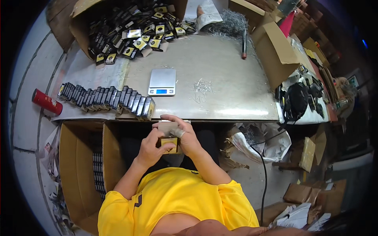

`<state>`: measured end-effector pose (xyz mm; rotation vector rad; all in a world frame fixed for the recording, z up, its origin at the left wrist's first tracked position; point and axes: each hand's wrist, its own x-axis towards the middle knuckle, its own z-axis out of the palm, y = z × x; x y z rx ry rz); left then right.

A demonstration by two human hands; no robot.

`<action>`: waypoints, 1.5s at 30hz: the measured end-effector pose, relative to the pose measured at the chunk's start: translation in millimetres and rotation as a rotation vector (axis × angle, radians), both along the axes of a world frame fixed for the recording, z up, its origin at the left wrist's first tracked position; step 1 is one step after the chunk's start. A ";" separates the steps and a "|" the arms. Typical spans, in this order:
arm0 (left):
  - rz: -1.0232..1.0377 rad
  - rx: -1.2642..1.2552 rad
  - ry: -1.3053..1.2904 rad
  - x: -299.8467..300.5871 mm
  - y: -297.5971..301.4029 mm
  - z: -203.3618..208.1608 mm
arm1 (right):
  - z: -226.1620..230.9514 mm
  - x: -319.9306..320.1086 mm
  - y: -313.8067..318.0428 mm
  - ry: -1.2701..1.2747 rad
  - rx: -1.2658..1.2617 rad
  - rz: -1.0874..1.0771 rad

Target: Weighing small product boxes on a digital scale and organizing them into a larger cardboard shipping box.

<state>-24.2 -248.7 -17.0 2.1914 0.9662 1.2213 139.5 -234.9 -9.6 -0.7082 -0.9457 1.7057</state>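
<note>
Just this side of the table (230,80), here's the right hand (187,137) curled against and the left hand (151,148) pinching one small yellow-and-black box (168,141), thumb (168,146) on top! Flap included, its long axis runs tableward, the grey-brown flap (167,127) foremost.

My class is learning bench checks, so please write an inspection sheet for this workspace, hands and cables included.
Surface: grey tabletop; scale with lit display.
Things: small yellow-and-black box in hand; box row left of the scale.
Clutter: box heap at far left, shiny slivers and tangled grey pile.
Grips: left hand holds the box, thumb on its yellow face; right hand holds its other side.
Cables: black cable curving down at the person's right.
Surroundings: open carton lower left; loose paper lower right.
</note>
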 end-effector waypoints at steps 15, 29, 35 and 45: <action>0.054 -0.589 -0.387 4.4 -3.7 -8.6 | -19.0 19.0 -13.8 -0.405 0.243 -0.196; 0.015 -0.630 -0.306 2.3 -1.2 -12.6 | -17.6 37.9 -18.6 -0.360 0.094 0.084; 0.034 -0.433 -0.509 27.4 3.7 -6.1 | -4.0 36.5 -18.5 -0.518 0.451 -0.065; 0.331 0.035 0.667 20.8 122.9 18.9 | 12.0 174.9 52.4 -0.744 0.219 -0.643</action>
